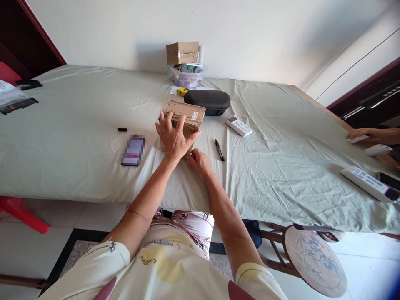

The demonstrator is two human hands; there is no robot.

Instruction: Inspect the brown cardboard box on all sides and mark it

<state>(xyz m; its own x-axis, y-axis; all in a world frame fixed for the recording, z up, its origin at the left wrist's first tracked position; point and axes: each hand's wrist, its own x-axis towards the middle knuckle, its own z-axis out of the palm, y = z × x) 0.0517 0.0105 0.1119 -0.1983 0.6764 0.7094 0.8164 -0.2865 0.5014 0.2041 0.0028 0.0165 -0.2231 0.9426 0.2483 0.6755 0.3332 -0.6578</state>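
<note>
A brown cardboard box (184, 112) stands on the cloth-covered table in front of me, with a small black-and-white patterned label on its top. My left hand (174, 135) lies over its near side and top edge, fingers spread and touching the cardboard. The hand and wrist cover much of the near face. At the near lower right of the box is my right hand (200, 161), its fingers curled and pinched together against the cardboard. What sits between those fingertips is hidden. Right of my right hand lies a black marker (219, 150).
A phone (133, 151) and a black cap (122, 129) lie left of the box. Behind are a black case (206, 102), a yellow tape measure (182, 91) and a plastic basket (188, 79). White device (239, 126) lies right. Another person's hand (368, 135) is far right.
</note>
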